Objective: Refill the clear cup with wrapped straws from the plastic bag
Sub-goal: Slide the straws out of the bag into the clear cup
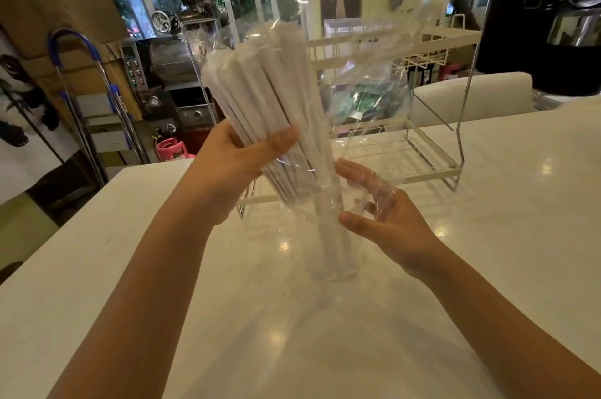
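Gripping the straws [260,99] above the cup [328,236], the left hand [234,164] aims them down; right hand [380,213] cradles the cup, fingers spread.

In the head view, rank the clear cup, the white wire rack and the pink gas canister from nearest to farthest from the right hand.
1. Clear cup: just left of the right hand, on the table.
2. White wire rack: behind the hand, farther back on the table.
3. Pink gas canister: far left, on the floor beyond the table.
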